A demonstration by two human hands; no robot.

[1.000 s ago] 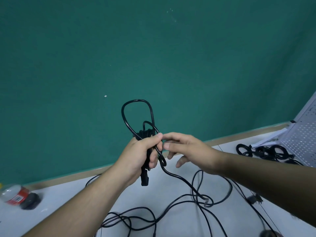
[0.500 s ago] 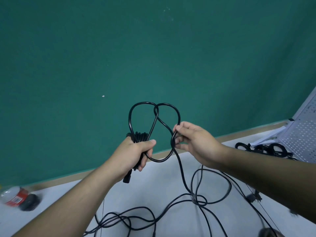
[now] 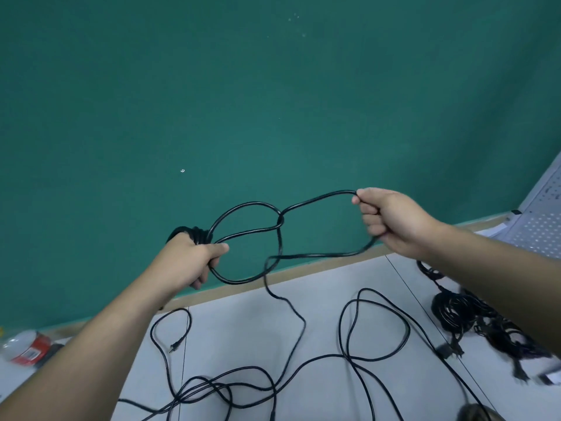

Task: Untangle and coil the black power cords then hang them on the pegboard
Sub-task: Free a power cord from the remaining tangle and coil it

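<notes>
right hand (image 3: pixel 394 223) pulled away; cord (image 3: pixel 315 199) spans grips (coil (image 3: pixel 194 233) in left hand (image 3: pixel 188 262))

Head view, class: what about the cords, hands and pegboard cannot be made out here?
Head view only:
Coil in the left hand: mostly behind the hand; turns uncountable.
Pegboard: cut off by the right edge; pegs unseen.
Cord pile at right: blurred, partly behind the right forearm; count unclear.
Loose cords on the table: ends run off the bottom edge.
</notes>
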